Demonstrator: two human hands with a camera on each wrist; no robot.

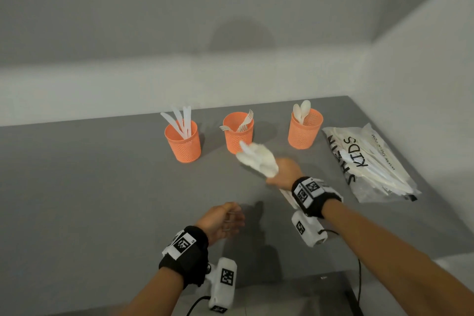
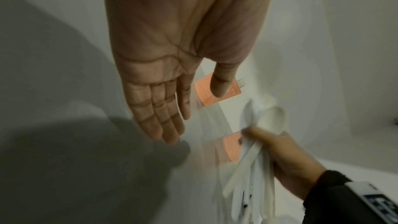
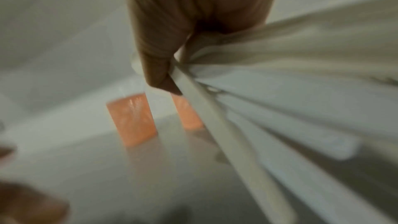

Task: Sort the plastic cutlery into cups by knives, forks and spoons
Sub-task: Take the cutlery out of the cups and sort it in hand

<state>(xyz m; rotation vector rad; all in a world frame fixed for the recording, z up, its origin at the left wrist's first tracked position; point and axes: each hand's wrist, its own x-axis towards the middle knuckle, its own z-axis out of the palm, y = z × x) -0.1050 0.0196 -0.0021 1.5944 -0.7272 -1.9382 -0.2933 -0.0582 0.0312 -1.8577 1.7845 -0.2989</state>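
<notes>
Fingers (image 2: 155, 113) of the left hand (image 1: 221, 218) lie straight and relaxed, palm bare, holding nothing above the near part of the grey tabletop (image 1: 89, 187). Just beyond it, the right hand (image 1: 283, 173) is curled tightly round a bundle of white plastic cutlery (image 1: 257, 158); a spoon bowl (image 2: 274, 119) shows at the top of the bundle in the left wrist view, and flat handles fan out below the fist, though blur hides what else the bundle contains. To the right lies a clear plastic bag printed with black letters (image 1: 369, 161), more white cutlery inside. Farther back stand three orange mesh cups in a row, well apart: the left cup (image 1: 183, 143) holds knives, the middle cup (image 1: 237, 133) holds forks, and the right cup (image 1: 305, 129) holds spoons.
</notes>
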